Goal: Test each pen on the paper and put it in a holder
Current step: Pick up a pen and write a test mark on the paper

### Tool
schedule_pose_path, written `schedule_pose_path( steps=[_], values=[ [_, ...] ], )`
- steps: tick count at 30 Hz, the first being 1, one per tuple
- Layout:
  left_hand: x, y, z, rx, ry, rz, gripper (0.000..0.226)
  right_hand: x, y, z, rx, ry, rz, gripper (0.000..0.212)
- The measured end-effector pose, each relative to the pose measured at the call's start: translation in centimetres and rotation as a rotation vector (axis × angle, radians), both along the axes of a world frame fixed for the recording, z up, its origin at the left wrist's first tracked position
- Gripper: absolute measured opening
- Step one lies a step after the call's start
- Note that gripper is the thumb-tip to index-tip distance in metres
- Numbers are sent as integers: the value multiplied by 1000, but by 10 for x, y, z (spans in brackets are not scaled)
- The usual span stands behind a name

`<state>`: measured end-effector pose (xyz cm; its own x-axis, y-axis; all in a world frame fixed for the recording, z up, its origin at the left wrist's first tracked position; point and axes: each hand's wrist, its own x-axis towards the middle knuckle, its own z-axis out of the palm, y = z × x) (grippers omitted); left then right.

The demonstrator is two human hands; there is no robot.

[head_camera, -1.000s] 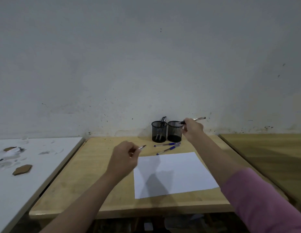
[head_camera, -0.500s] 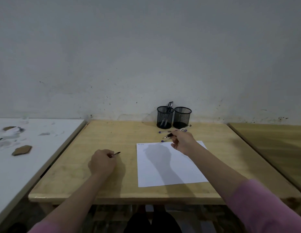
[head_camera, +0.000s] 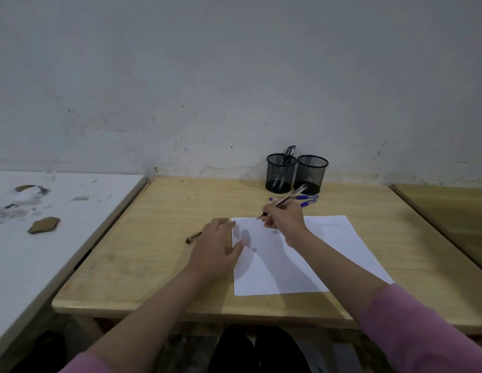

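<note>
Right fingers (head_camera: 272, 217) pinch pen (head_camera: 285, 200), tip at paper (head_camera: 301, 254) top | left fingers (head_camera: 223, 224) flat on paper edge

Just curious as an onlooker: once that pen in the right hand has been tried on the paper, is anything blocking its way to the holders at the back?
Nothing visible blocks it. Two blue pens lie flat between the paper and the holders, low enough to pass over.

R hand (head_camera: 284, 223) holds pen (head_camera: 284, 201), tip on paper (head_camera: 328, 251); L hand (head_camera: 217, 247) flat on paper's edge.
</note>
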<state>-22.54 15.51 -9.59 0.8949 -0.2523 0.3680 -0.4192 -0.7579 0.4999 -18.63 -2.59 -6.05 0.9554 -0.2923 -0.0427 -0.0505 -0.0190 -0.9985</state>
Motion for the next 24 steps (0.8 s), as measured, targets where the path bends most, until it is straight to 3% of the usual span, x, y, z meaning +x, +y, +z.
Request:
schedule_pose_path(
  steps=[4,6,24],
  values=[
    [10,-9,-9,250,108,-53,87,9,5,-6,-39,-18,47,21],
    [14,-10,-11,321,157,-44,86,14,7,-7,-76,-47,54,24],
    [15,-12,-16,334,134,-13,97,38,23,-28,-139,-147,-31,23]
  ],
)
